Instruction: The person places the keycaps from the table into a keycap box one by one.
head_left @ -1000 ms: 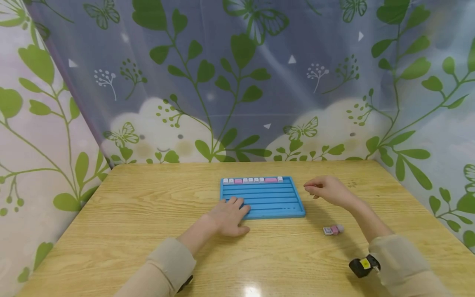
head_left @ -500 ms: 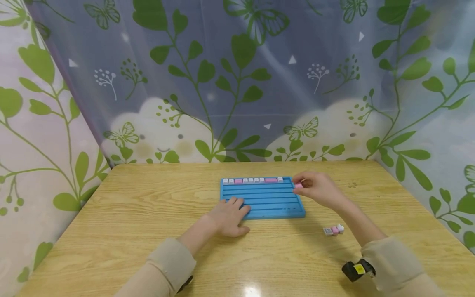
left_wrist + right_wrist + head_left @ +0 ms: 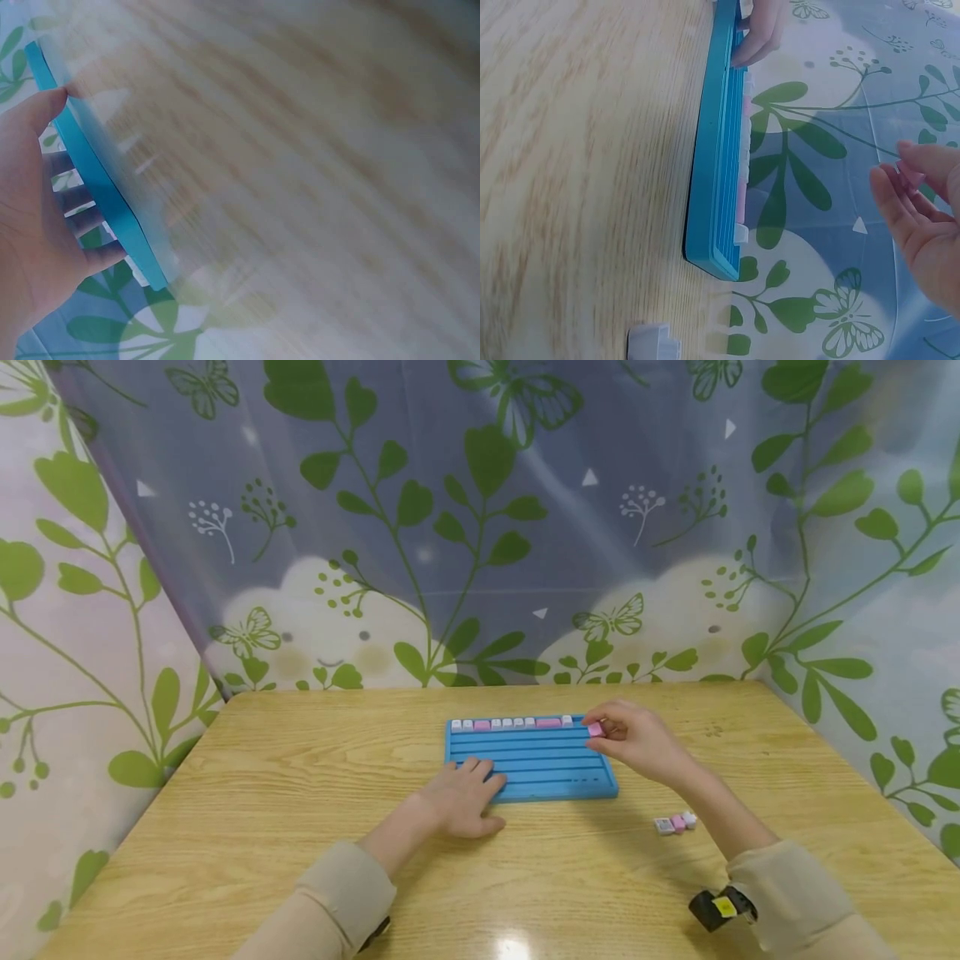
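A blue ridged tray (image 3: 547, 760) lies on the table, with a row of white and pink keycaps (image 3: 548, 723) along its far groove. My left hand (image 3: 467, 800) rests on the tray's near left part, fingers spread; in the left wrist view the thumb touches the tray's edge (image 3: 97, 180). Thumb and fingertips of my right hand (image 3: 639, 739) pinch a pink keycap (image 3: 596, 729) over the tray's far right corner. The right wrist view also shows this pink keycap (image 3: 910, 177) between the fingers.
Three loose keycaps, a white one (image 3: 663, 826), a pink one (image 3: 678, 823) and another white one (image 3: 690, 819), lie on the wooden table (image 3: 300, 760) right of the tray. A leaf-patterned cloth (image 3: 510, 527) hangs behind and at the sides.
My right hand has moved left from beside the tray to its far right corner, carrying the pink keycap. The left hand stays where it was.
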Demonstrator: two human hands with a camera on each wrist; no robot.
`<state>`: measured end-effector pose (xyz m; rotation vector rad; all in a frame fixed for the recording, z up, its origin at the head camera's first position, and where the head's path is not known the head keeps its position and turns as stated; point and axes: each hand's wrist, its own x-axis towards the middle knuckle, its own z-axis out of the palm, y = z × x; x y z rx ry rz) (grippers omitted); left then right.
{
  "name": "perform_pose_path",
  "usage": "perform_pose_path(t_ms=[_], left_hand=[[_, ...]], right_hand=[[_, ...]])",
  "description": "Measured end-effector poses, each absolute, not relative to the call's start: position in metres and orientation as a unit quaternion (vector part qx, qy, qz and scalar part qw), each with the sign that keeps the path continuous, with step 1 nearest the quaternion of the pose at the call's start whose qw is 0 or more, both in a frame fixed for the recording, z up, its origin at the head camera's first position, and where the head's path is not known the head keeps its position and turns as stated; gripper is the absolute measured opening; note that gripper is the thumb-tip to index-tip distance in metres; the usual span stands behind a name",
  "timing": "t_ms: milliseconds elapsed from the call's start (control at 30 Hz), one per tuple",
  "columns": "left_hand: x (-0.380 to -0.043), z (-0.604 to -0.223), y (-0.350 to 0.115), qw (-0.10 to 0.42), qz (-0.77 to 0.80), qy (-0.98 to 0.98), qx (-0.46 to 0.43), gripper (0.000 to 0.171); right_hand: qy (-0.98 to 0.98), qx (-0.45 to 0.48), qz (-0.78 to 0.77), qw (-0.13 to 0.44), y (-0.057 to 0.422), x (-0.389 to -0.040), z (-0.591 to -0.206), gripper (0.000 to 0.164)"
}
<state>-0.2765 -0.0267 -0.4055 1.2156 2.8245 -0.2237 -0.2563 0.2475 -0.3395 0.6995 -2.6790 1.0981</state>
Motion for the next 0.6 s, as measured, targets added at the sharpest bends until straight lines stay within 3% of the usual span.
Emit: perform_pose_path(t_ms=[600], left_hand=[[-0.276,-0.404,-0.027,0.033,-0.075,0.916,0.392,0.062]], right_hand=[[-0.915,0.19,0.346,0.082,0.253,-0.269,-0.343,0.026]])
